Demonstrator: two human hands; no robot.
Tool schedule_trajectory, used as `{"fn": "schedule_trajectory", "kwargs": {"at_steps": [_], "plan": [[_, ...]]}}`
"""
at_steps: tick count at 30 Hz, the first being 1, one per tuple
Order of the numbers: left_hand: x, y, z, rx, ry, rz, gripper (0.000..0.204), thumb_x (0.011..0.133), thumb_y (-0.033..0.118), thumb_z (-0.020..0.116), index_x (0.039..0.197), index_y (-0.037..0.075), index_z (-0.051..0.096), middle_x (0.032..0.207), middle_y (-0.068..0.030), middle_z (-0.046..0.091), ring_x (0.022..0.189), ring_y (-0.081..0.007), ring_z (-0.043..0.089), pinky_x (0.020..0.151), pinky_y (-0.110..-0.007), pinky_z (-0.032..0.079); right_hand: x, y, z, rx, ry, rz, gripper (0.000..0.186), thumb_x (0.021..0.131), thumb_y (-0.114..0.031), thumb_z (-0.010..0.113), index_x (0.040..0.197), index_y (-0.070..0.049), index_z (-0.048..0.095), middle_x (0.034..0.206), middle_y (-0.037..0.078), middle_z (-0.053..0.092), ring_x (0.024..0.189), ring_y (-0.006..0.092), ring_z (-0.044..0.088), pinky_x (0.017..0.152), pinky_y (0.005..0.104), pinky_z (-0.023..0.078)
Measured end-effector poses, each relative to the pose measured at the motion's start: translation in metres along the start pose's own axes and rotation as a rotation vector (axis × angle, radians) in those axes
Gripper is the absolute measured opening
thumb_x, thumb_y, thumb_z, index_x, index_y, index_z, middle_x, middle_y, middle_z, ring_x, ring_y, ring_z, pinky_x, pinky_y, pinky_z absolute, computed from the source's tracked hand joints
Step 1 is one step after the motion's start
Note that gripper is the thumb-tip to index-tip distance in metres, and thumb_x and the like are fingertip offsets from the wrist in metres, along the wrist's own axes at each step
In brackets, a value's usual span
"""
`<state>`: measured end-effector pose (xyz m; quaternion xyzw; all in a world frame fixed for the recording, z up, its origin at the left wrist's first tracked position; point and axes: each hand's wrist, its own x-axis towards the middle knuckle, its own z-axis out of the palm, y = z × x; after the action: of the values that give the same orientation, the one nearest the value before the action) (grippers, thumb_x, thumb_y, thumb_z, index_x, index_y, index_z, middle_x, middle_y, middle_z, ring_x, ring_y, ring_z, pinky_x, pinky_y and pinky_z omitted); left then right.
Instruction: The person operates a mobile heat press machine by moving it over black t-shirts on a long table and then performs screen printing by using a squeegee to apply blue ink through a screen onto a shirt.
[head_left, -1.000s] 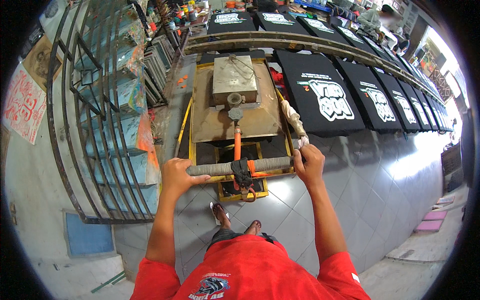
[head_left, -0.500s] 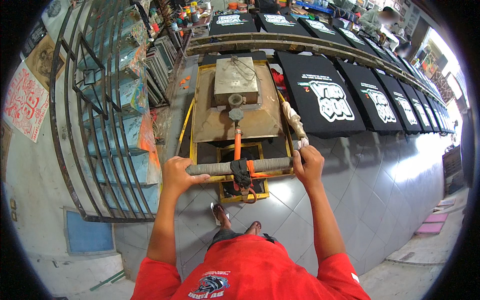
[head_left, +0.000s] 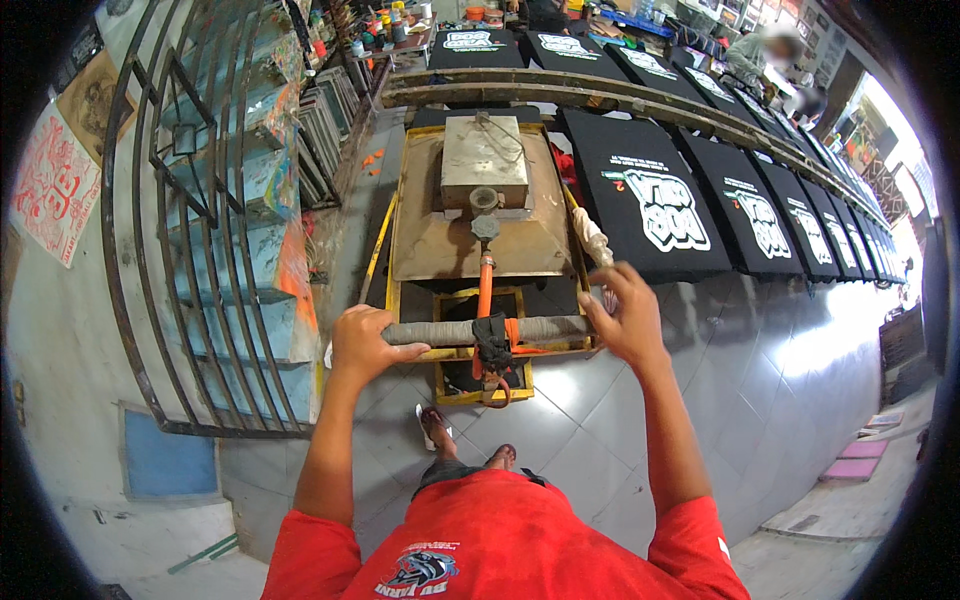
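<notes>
the right hand (head_left: 632, 318) has just come off the handle bar (head_left: 435, 333), fingers spread near its right end – whether they touch the pale wrapped rod (head_left: 590, 238), i cannot tell. the left hand (head_left: 362, 343) stays clasped round the other end. the bar spans the yellow cart's (head_left: 450, 398) near edge – steering probably rests on one hand now.

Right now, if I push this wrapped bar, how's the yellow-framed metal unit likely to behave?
The metal unit is probably heavy, given its broad hood and boxy top. Its yellow frame looks rigid, so it should barely flex. With only the left hand around the wrapped bar, near one end, pushing might skew the unit.
</notes>
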<state>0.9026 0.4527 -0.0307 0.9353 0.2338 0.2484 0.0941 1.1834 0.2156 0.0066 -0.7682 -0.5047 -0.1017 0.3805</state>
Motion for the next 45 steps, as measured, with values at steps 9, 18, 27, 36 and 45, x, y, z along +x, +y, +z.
{"fn": "schedule_trajectory", "kwargs": {"at_steps": [9,18,27,36,45], "plan": [[0.000,-0.003,0.007,-0.032,0.028,0.026,0.062,0.055,0.066,0.077,0.062,0.006,0.061,0.062,-0.0116,0.059,0.068,-0.0328,0.061,0.066,-0.043,0.049,0.117,-0.049,0.075,-0.347,-0.381,-0.130,0.049,0.081,-0.046,0.070,0.108,-0.004,0.068,0.097,0.015,0.066,0.092,0.0340,0.065,0.079,0.0422,0.052],[-0.003,-0.006,0.002,-0.041,0.003,0.024,0.062,0.061,0.068,0.072,0.059,0.007,0.058,0.061,-0.0105,0.059,0.066,-0.0315,0.061,0.068,-0.042,0.049,0.127,-0.056,0.104,-0.399,-0.542,-0.178,0.040,0.082,-0.036,0.066,0.102,-0.001,0.068,0.094,0.019,0.068,0.090,0.0360,0.065,0.081,0.0443,0.051],[0.000,-0.004,0.006,-0.061,-0.005,0.029,0.065,0.060,0.070,0.072,0.060,0.006,0.058,0.062,-0.0126,0.058,0.067,-0.0330,0.060,0.066,-0.044,0.048,0.108,-0.071,0.072,-0.348,-0.290,-0.186,0.046,0.081,-0.035,0.070,0.114,-0.004,0.064,0.095,0.018,0.066,0.091,0.0362,0.064,0.079,0.0445,0.051],[-0.002,-0.005,0.010,-0.071,0.029,0.028,0.063,0.055,0.065,0.078,0.060,0.005,0.057,0.061,-0.0134,0.057,0.066,-0.0338,0.060,0.065,-0.045,0.047,-0.025,-0.030,-0.023,-0.264,-0.321,0.076,0.047,0.078,-0.033,0.075,0.115,-0.006,0.064,0.112,0.014,0.065,0.106,0.0319,0.059,0.089,0.0405,0.048],[-0.003,-0.008,0.007,-0.024,0.028,0.041,0.064,0.057,0.067,0.075,0.061,0.006,0.059,0.061,-0.0127,0.059,0.066,-0.0333,0.061,0.066,-0.044,0.049,-0.038,-0.016,-0.013,-0.294,-0.228,-0.111,0.048,0.074,-0.032,0.077,0.112,-0.004,0.065,0.106,0.012,0.066,0.100,0.0313,0.059,0.086,0.0410,0.049]]}}
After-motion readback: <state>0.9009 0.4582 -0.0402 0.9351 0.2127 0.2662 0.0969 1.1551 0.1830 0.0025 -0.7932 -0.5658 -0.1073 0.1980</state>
